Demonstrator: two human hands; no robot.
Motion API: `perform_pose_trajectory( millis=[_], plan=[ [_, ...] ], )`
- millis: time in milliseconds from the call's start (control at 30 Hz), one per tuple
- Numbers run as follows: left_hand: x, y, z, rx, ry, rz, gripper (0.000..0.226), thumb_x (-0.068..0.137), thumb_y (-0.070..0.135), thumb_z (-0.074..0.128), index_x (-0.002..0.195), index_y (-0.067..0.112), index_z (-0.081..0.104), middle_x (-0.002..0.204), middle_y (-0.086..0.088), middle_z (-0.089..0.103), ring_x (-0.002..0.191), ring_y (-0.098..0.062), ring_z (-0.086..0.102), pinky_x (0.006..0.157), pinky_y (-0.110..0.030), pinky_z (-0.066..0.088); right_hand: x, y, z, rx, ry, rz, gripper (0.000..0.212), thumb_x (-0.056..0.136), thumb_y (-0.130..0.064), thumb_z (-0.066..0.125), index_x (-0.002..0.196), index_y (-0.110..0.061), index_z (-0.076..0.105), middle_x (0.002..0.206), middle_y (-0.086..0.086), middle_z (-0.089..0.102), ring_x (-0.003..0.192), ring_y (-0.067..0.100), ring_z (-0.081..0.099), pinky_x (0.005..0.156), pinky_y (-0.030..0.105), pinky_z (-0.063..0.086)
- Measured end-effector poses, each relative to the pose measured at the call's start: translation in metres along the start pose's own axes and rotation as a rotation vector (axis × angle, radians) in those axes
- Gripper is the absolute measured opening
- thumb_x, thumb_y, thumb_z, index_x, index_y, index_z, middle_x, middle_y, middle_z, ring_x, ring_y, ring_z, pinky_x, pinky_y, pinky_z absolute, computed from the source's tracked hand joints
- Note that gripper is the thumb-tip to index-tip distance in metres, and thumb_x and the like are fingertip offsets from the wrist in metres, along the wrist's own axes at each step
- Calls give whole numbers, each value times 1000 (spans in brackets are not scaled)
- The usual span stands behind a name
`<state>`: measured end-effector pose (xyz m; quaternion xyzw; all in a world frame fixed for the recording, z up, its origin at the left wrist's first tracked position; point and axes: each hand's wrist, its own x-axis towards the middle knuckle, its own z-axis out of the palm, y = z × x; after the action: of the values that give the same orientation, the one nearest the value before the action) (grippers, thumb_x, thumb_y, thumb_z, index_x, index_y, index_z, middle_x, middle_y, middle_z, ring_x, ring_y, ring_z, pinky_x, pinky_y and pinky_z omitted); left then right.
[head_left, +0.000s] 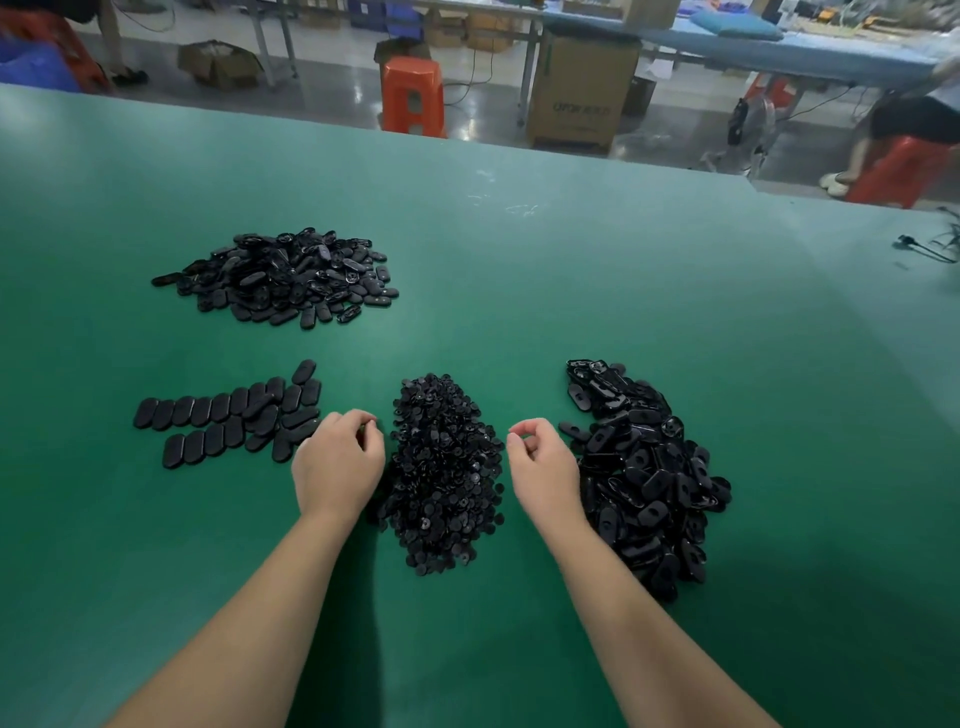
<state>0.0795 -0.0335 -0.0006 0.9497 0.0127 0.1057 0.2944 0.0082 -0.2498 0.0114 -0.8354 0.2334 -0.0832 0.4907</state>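
Small black discs (447, 467) lie heaped in one long pile at the near middle of the green table (571, 260), between the person's two hands.

On the left, far from the person, sits a loose mound of black oval shells (280, 275). Nearer on that side, flat oval caps (228, 415) are laid side by side in two rough rows, with a few stacked crookedly at their right end.

Just right of those rows is the left hand (337, 462), back up, at the left edge of the disc pile. Its fingers are curled under towards the discs, and I cannot tell whether they grip anything.

Across the pile is the right hand (540, 467), just beside the discs' right edge. Its fingers are curled, with thumb and forefinger tips drawn close together. Whether a disc is pinched there cannot be told.

Right of that hand is a larger heap of black oval housings (649, 478), running from far to near.

Beyond the table's far edge stand an orange stool (413, 93), a cardboard box (582, 88) to its right, and a red stool (904, 171) at the far right.
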Motion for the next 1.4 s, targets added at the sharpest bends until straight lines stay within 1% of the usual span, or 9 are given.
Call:
perform_pose_trajectory(
  millis=[67, 233, 467, 700, 800, 867, 1033, 1167, 1400],
  plan=[
    [0, 0, 1, -3, -4, -7, 21, 96, 26, 54, 100, 23, 74, 90, 5, 66, 74, -18, 57, 71, -35, 52, 13, -7, -15, -80, -48, -11, 10, 101, -26, 53, 98, -26, 63, 84, -9, 66, 63, 3, 56, 57, 19, 47],
    [0, 1, 0, -5, -6, -16, 20, 96, 25, 54, 98, 24, 73, 84, 11, 56, 72, -15, 54, 69, -32, 48, 50, -17, -61, -808, -42, -139, 25, 103, -27, 50, 124, -19, 61, 121, 3, 60, 99, 25, 66, 81, 36, 53],
    [-1, 1, 0, -14, -14, -25, 21, 96, 27, 52, 97, 25, 73, 83, 11, 56, 72, -15, 56, 70, -32, 49, 66, -14, -71, -1171, -231, -193, 16, 99, -13, 55, 114, -13, 59, 115, 6, 61, 95, 30, 64, 68, 33, 43],
    [-1, 1, -1, -18, -21, -23, 23, 97, 24, 52, 104, 26, 74, 91, 5, 66, 76, -18, 59, 71, -34, 52, 69, -24, -68, -963, -167, -181, 23, 99, -15, 55, 119, -12, 67, 119, 8, 64, 103, 31, 64, 87, 38, 54],
    [0, -1, -2, -58, -11, -17, 27, 97, 19, 54, 110, 29, 74, 86, 9, 61, 72, -16, 58, 58, -28, 44, 63, -32, -57, -592, -79, -116, 29, 100, -18, 58, 129, -14, 61, 112, 4, 65, 102, 26, 66, 91, 40, 55],
    [-1, -1, -2, -94, -21, 0, 28, 95, 16, 55, 109, 30, 76, 81, 13, 55, 66, -9, 53, 52, -24, 34, 52, -34, -44, -246, -56, -24, 30, 101, -12, 57, 131, -14, 58, 106, 2, 66, 84, 17, 72, 82, 36, 61],
    [-4, -2, -1, -164, -77, 11, 34, 90, 10, 54, 90, 37, 76, 88, 17, 56, 60, -6, 53, 53, -23, 34, 14, -21, -13, 330, 63, 109, 16, 101, -6, 56, 102, -19, 66, 92, 1, 72, 73, 7, 74, 71, 26, 62],
    [-4, -3, 0, -131, -114, 31, 37, 90, 10, 54, 86, 40, 76, 89, 17, 57, 59, -7, 52, 52, -22, 32, -8, -5, 3, 465, 154, 112, 16, 104, -9, 51, 99, -23, 58, 94, 3, 72, 76, 13, 75, 71, 34, 63],
    [-1, -1, 0, -83, -92, 29, 17, 92, 24, 57, 89, 33, 72, 93, 13, 59, 73, -13, 58, 60, -27, 41, -20, 7, 6, 405, 172, 29, 23, 110, -14, 34, 104, -29, 50, 93, 5, 68, 66, 8, 66, 60, 23, 55]
  ],
)
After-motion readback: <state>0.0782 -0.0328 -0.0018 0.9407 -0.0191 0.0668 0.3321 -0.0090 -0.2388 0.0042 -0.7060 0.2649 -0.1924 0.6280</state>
